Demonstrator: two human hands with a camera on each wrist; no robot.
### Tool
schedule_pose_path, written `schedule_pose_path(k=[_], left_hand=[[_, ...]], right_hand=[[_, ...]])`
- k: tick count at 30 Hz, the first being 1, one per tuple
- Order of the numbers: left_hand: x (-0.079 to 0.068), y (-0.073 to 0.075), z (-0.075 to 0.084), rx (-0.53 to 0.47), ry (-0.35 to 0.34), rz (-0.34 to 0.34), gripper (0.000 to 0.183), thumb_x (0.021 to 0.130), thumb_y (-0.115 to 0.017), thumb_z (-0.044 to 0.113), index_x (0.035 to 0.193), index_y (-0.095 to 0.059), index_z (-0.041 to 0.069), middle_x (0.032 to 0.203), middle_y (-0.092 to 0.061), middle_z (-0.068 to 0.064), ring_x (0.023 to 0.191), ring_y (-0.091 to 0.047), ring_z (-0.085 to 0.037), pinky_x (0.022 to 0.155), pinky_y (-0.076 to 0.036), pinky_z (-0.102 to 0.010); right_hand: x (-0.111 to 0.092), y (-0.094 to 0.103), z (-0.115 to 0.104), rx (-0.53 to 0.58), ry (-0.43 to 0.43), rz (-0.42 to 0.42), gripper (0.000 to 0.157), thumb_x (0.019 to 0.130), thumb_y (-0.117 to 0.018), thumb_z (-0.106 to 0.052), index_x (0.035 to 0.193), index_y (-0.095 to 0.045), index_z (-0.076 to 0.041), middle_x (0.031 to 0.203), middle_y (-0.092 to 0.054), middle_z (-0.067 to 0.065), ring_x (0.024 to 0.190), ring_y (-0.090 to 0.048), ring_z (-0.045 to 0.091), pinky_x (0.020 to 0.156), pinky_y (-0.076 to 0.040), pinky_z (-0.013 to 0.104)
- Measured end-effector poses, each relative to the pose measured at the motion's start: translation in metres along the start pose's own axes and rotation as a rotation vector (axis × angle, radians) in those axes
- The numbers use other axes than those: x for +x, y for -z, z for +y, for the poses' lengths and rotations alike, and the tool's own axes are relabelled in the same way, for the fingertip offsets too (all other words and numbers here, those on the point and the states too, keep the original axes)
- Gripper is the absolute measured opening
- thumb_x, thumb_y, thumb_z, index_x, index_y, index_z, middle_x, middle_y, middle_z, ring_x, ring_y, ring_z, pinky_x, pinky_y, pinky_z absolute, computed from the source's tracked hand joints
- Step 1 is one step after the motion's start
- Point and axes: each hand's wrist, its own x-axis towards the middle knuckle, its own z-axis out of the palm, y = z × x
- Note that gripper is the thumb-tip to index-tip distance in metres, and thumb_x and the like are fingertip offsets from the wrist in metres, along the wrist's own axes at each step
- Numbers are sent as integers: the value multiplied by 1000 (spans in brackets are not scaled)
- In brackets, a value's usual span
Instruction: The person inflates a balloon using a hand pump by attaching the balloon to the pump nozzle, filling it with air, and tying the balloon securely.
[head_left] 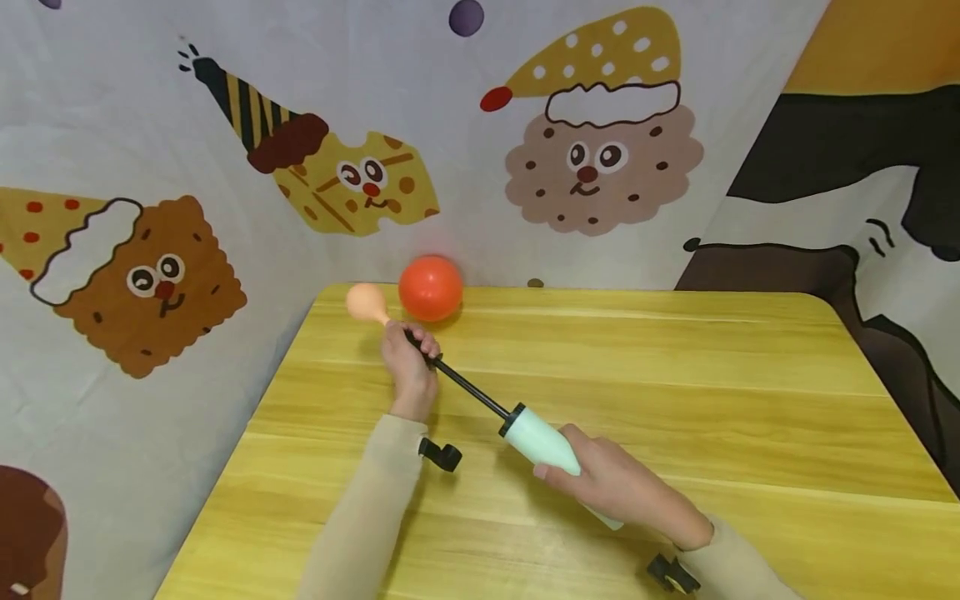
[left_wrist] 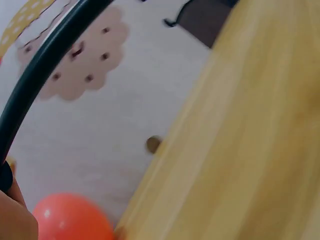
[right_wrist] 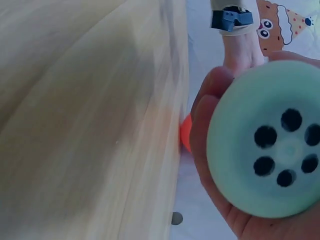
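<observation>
One rod (head_left: 474, 388) protrudes from the mint barrel (head_left: 543, 440) the right hand (head_left: 626, 483) grips.

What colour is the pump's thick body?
The pump's thick body is pale mint green, clearest in the head view.

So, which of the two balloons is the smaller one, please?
The pale peach balloon, whose narrow neck leads to the left hand. The red-orange balloon, to its right, is clearly larger, rounder, and held by neither hand.
</observation>
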Motion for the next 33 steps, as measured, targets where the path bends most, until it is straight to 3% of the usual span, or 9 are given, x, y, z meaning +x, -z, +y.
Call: schedule_pose_path(k=[5, 11, 20, 26, 33], left_hand=[[-15, -6, -13, 46, 31, -29, 41, 116, -26, 28, 83, -46, 12, 67, -46, 1, 47, -41, -7, 42, -37, -19], [-25, -9, -22, 26, 43, -9, 39, 116, -26, 25, 84, -45, 12, 67, -45, 1, 47, -39, -7, 43, -36, -19], [-54, -16, -37, 94, 152, -114, 42, 116, -27, 33, 85, -45, 11, 67, -46, 2, 50, -42, -8, 46, -39, -20], [-49, -20, -34, 113, 115, -123, 42, 115, -28, 34, 85, -46, 13, 67, -46, 3, 49, -43, -6, 45, -38, -19], [-33, -20, -22, 115, 84, -114, 39, 115, -28, 30, 86, -46, 11, 69, -47, 2, 50, -43, -8, 45, -39, -21]], right_hand=[[10, -4, -3, -11, -22, 6, 64, 99, -63, -56, 124, -55, 1, 77, -59, 2, 57, -58, 12, 44, -50, 29], [19, -4, -4, -5, -13, 1, 60, 99, -65, -55, 118, -55, 2, 72, -57, 3, 53, -57, 13, 41, -49, 28], [41, -6, -10, 46, -11, 24, 55, 99, -65, -53, 114, -56, 0, 74, -58, 5, 55, -57, 14, 44, -50, 31], [43, -9, -13, 108, -24, 19, 58, 100, -64, -53, 121, -55, 1, 80, -61, 6, 59, -60, 16, 46, -53, 32], [33, -7, -12, 98, -46, 30, 63, 101, -62, -53, 129, -54, 3, 83, -63, 5, 62, -62, 17, 47, -54, 31]])
